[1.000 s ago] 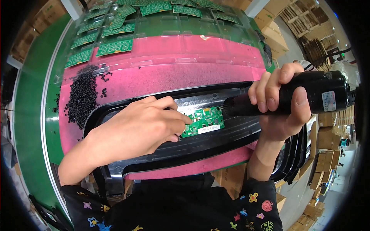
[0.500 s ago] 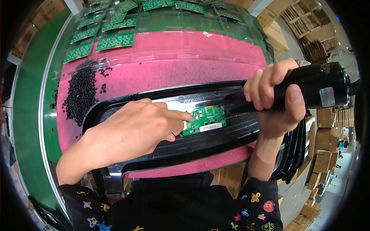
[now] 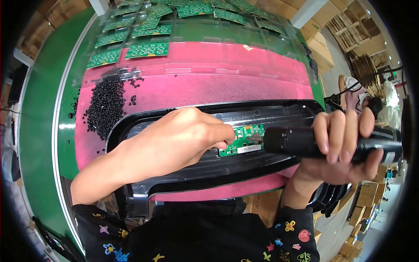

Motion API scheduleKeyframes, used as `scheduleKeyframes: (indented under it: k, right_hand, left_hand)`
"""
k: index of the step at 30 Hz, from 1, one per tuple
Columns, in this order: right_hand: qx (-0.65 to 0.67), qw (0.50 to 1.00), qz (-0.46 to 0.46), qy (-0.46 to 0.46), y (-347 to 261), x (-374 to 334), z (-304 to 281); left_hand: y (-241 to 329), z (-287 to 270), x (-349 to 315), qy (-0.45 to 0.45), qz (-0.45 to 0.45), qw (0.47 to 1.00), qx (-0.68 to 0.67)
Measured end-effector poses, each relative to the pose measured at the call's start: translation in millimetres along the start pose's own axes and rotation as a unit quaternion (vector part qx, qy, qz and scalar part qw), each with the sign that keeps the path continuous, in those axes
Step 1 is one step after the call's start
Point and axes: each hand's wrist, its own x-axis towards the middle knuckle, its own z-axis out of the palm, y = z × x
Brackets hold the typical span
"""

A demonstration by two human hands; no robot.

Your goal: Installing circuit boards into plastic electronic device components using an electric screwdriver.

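A black electric screwdriver (image 3: 288,140) lies sideways in my right hand (image 3: 342,144), its fingers wrapped round the body. The grey tip is smeared by motion and sits over the right end of a green circuit board (image 3: 240,143). This board, with a white label strip along its near edge, rests inside a long black plastic housing (image 3: 262,103). Over the board's left end is my left hand (image 3: 187,135), its fingers curled and pinched together. What those fingertips hold, if anything, is hidden.
A pile of small black screws (image 3: 107,105) lies on the pink mat (image 3: 218,89) at left. Beyond it, a clear plastic tray (image 3: 209,52) carries several green boards (image 3: 147,50). Cardboard boxes (image 3: 321,50) stand at far right; another person (image 3: 351,94) is in the background there.
My left index finger, earlier stretched out on the board, is now curled in. My right hand has moved right and down, turning its grip with the screwdriver. The whole view has shifted slightly.
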Motion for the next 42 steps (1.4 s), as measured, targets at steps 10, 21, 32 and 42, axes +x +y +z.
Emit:
scheduleKeyframes:
  k: [10,21,32,42]
  right_hand:
    - [0.008,0.998,-0.048,-0.028,15.6,-13.2,17.3]
    - [-0.095,0.994,-0.021,-0.047,27.5,-13.4,13.0]
    - [-0.142,0.987,0.071,-0.027,34.1,-14.0,6.7]
    - [-0.133,0.984,0.119,-0.029,49.9,-0.7,29.3]
  left_hand:
    - [6.6,3.5,-1.2,0.002,0.003,1.000,0.025]
    - [1.6,2.5,-1.0,0.114,0.025,0.990,0.080]
    - [-6.4,3.9,-3.9,0.129,-0.011,0.979,0.158]
    - [6.6,-2.9,-2.8,0.122,-0.054,0.978,0.161]
